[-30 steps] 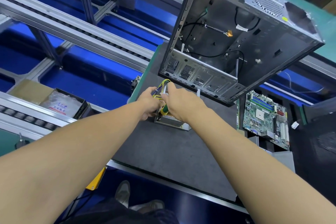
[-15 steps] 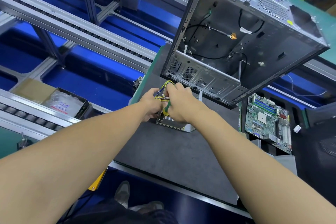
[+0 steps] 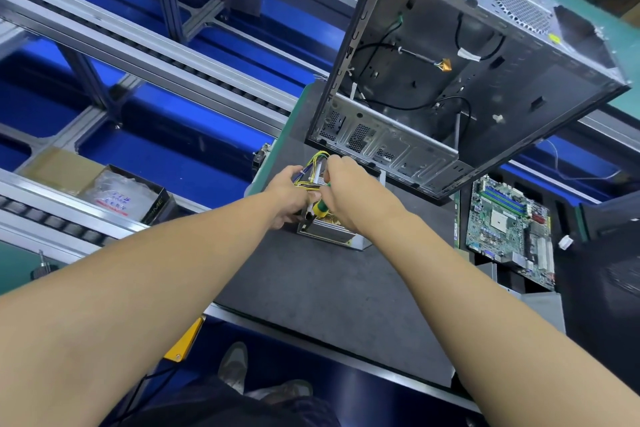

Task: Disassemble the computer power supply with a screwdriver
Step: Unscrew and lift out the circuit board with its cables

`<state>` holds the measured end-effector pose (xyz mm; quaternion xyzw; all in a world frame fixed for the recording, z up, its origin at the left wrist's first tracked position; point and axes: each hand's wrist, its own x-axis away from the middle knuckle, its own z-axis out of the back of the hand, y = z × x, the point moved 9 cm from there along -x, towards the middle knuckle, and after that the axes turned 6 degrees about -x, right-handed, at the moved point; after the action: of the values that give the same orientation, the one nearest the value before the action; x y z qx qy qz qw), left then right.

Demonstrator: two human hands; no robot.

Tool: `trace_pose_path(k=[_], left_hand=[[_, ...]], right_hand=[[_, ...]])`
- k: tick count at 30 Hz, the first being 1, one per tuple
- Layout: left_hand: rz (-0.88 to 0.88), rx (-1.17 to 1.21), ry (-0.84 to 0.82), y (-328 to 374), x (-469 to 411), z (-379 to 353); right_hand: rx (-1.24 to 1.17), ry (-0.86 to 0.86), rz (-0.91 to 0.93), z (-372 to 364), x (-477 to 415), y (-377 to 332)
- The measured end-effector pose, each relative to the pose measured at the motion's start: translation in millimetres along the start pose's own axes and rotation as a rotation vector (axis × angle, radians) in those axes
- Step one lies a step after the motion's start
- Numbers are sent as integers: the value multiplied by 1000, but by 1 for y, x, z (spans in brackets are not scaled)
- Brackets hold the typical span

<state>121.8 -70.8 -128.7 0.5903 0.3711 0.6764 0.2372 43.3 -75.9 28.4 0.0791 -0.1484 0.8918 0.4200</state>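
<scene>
Yellow wires [image 3: 313, 166] stay bunched in the grip of my left hand [image 3: 289, 191] above the power supply [image 3: 332, 232], lying on the bench [image 3: 311, 288] under both hands. My right hand [image 3: 353, 191], closed round the screwdriver [image 3: 319, 209], has crept up to them: cable-clearing, I judge, not unscrewing.

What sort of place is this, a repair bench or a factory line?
Most likely a factory line for taking computers apart. Aluminium conveyor rails run alongside the dark work mat, a stripped computer case lies open at its far end, and a bare motherboard lies to the right.
</scene>
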Motion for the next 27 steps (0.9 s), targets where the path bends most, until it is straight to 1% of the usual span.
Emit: trace_pose_path(k=[5,9,12,14,16,17,21,25,27], left_hand=[[1,16,-8,-3,-2,0],[-13,-2,19,-3,0,2],[-13,-11,30,-4,0,2],[-9,-13,30,-5,0,1],[-4,-15,35,-5,0,1],[-5,-14,38,-5,0,2],[-13,16,27,-5,-1,1],[-19,23,26,-6,-4,2],[-22,-15,26,-9,-4,4]], right_hand=[[-54,19,18,6,4,0],[52,19,40,-4,7,-3],[128,51,59,-16,6,-6],[47,55,56,-17,5,-6],[-87,26,43,-17,3,-3],[-113,6,36,-17,2,-1],[-211,-32,-5,-17,2,11],[-246,-24,-24,-14,2,12],[-258,-3,-33,-9,4,12]])
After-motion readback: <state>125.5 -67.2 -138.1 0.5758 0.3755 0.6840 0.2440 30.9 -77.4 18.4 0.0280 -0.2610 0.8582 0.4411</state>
